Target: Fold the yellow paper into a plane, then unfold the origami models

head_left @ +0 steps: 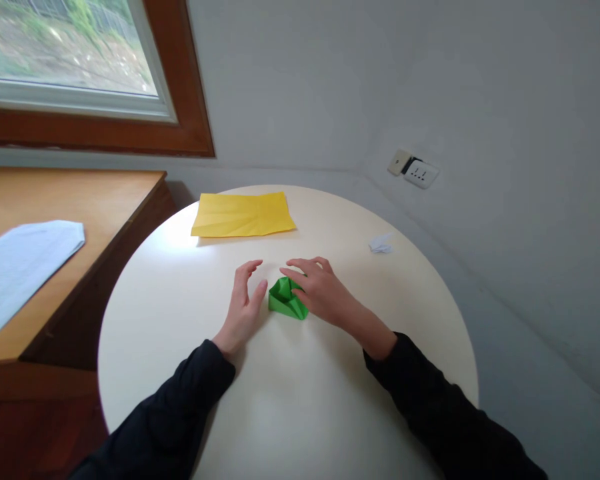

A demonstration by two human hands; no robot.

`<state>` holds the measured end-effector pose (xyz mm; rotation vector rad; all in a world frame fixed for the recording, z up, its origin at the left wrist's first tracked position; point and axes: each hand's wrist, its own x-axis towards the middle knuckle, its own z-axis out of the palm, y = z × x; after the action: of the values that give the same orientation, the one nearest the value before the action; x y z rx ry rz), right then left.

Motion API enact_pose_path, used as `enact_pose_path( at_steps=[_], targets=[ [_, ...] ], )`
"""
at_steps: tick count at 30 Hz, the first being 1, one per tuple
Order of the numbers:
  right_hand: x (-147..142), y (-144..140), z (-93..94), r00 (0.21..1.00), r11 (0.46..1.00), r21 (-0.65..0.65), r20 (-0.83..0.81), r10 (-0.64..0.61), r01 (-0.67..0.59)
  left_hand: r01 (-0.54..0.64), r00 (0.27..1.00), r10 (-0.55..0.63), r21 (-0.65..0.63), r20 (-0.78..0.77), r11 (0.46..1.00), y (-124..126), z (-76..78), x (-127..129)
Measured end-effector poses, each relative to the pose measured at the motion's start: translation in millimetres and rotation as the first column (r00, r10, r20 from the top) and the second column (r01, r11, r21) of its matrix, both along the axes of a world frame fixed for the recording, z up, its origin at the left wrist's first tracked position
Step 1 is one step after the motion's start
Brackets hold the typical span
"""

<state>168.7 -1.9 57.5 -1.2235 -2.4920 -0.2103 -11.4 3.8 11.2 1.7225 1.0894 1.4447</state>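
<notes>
A small folded green paper box (289, 307) stands on the white round table (280, 400), its hollow side facing up. My left hand (244, 303) is just left of it, fingers apart and curved, with a narrow gap between thumb and paper. Over the box's right side reaches my right hand (320, 287), its fingers spread and loosely bent, covering part of the paper. Whether a right fingertip touches the box I cannot tell. Neither hand grips anything that I can see.
A creased yellow paper sheet (244, 215) lies near the table's far edge. Farther right is a small white crumpled paper (381, 244). A wooden desk (115, 193) with white papers (30, 267) stands at the left. Walls with a socket (421, 173) border the table's far side.
</notes>
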Motion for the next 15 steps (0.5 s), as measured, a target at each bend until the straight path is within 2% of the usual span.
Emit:
enact_pose_path(
  at_steps=[3,6,11,15],
  targets=[
    [-5,10,12.0,0.973,0.994,-0.106,0.224,0.049,-0.026,-0.027,0.999,0.028,-0.028,0.03,0.999,2,-2.0,1],
    [-11,15,19.6,0.914,0.983,-0.179,0.393,0.098,-0.029,-0.034,0.998,0.036,-0.049,0.057,0.998,2,-2.0,1],
    [-21,10,21.9,0.813,0.964,-0.261,0.552,0.185,-0.042,-0.034,0.997,0.039,-0.075,0.072,0.997,3,-2.5,0],
    [-29,3,21.4,0.756,0.944,-0.329,0.614,0.225,-0.014,-0.043,0.995,0.051,-0.095,0.082,0.995,5,-4.3,0]
  ],
)
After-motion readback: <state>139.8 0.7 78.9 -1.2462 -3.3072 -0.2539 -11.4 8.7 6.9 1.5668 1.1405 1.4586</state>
